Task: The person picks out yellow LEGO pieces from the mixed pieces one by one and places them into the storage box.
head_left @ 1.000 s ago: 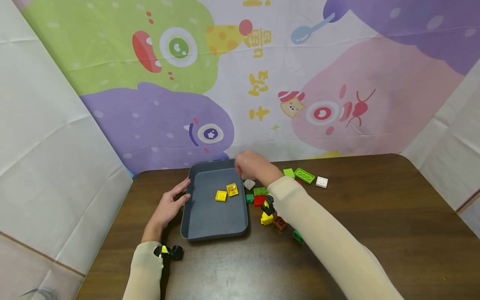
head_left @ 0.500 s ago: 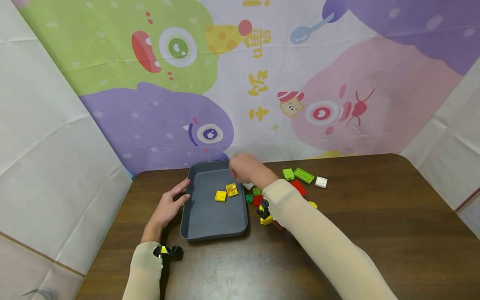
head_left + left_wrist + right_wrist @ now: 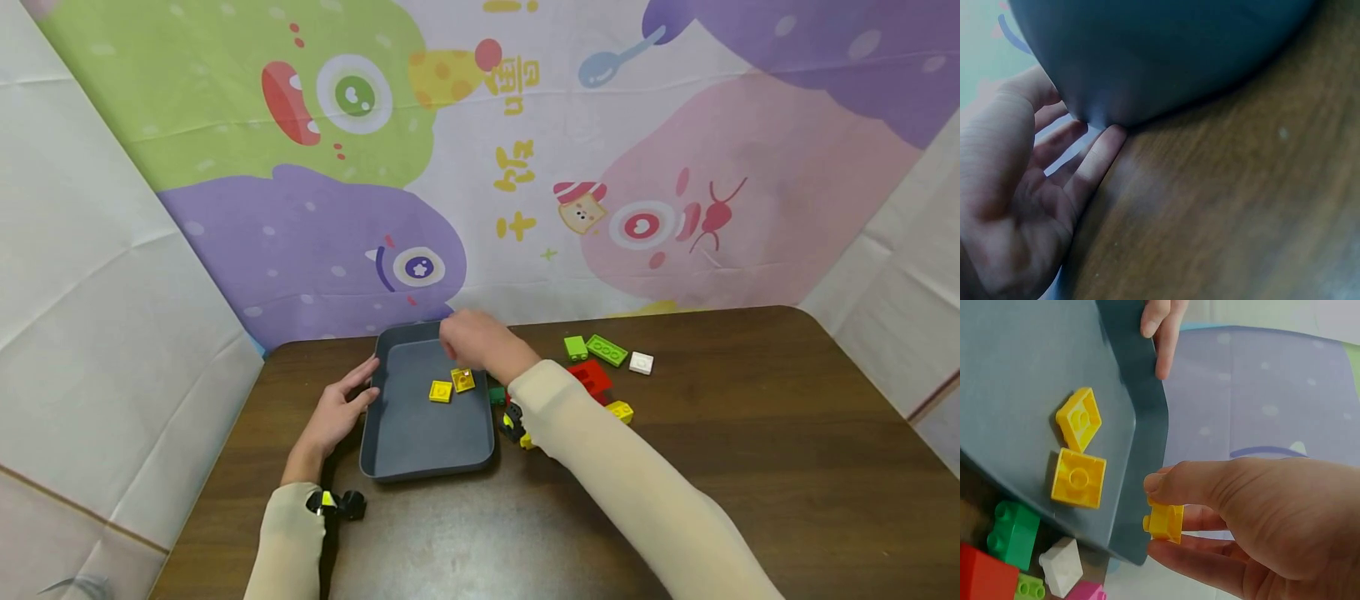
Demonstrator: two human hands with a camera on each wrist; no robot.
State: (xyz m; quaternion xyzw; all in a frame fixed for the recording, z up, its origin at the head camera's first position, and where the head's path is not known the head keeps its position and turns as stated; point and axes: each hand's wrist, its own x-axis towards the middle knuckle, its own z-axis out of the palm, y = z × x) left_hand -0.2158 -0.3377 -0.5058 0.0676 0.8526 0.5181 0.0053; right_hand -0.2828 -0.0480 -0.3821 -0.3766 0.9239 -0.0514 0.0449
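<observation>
My right hand point(image 3: 480, 342) is above the far right part of the grey tray point(image 3: 420, 442). In the right wrist view, its thumb and fingers pinch a small yellow toy brick point(image 3: 1166, 522) by the tray's far wall. Two yellow bricks lie close together on the tray floor, one square brick point(image 3: 440, 392) and one tilted brick point(image 3: 462, 380). My left hand point(image 3: 333, 417) rests at the tray's left side, its extended fingertips touching the outer wall. The left wrist view shows those fingers point(image 3: 1097, 156) against the tray corner.
Loose bricks lie right of the tray: a red brick point(image 3: 592, 379), a lime brick point(image 3: 606, 350), a white brick point(image 3: 641, 362) and a yellow brick point(image 3: 620, 411). A green brick point(image 3: 1013, 534) is close to the tray wall. A printed cloth point(image 3: 517, 275) hangs behind the table.
My right hand has moved left, from the tray's right edge to over its far part. More of the red and yellow bricks on the right now shows. The left hand stays put.
</observation>
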